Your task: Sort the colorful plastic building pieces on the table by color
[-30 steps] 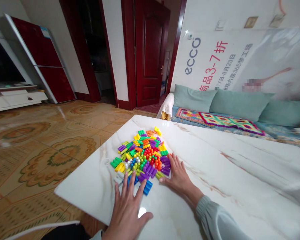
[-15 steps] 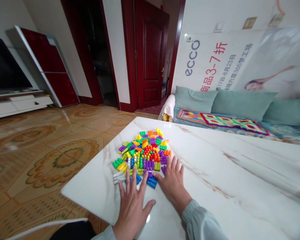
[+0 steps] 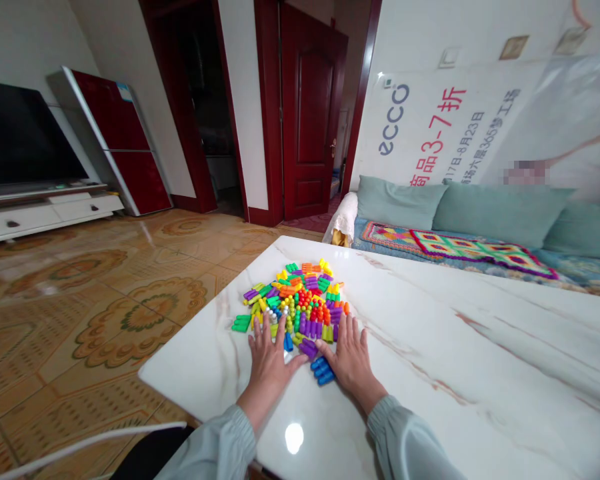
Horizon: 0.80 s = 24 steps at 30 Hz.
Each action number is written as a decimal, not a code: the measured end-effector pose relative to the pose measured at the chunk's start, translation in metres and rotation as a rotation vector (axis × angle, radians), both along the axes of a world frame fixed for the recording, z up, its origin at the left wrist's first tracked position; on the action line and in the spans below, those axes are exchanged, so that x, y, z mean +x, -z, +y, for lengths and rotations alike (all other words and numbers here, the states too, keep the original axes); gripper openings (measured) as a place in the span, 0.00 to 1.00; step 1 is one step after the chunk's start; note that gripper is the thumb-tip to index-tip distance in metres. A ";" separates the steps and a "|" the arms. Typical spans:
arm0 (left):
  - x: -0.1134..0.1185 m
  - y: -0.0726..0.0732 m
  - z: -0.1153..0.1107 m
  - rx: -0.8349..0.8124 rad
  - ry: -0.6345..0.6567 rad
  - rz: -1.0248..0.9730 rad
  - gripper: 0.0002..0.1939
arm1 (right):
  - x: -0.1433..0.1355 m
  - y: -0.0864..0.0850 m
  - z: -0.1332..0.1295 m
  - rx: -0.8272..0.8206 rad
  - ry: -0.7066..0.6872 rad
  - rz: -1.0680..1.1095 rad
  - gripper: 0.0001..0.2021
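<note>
A heap of colourful plastic toy blocks lies spread on the white marble-patterned table. My left hand rests palm down at the heap's near left side, its fingers spread over the closest blocks and partly hiding them. My right hand lies flat at the near right side, fingers stretched towards purple blocks. By its thumb is a blue block, nearer to me than the rest. A purple block sits between the two thumbs. At the left edge of the heap is a green block.
Behind the table stands a sofa with teal cushions and a crocheted cover. Tiled floor runs along the left, with a red fridge and a television beyond. A white cable-like strip crosses at lower left.
My left hand has moved forward onto the near blocks, now covering the white ones there. The near blue block by my right thumb has shifted slightly. The view has turned a little left.
</note>
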<state>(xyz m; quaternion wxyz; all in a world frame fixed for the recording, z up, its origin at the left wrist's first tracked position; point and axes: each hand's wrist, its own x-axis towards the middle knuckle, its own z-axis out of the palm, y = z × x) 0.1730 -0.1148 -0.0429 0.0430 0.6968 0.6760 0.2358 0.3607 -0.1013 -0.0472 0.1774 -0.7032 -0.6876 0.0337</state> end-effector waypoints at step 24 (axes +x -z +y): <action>-0.065 -0.029 0.062 0.101 -0.262 -0.163 0.38 | 0.004 0.003 -0.006 0.113 -0.047 0.080 0.57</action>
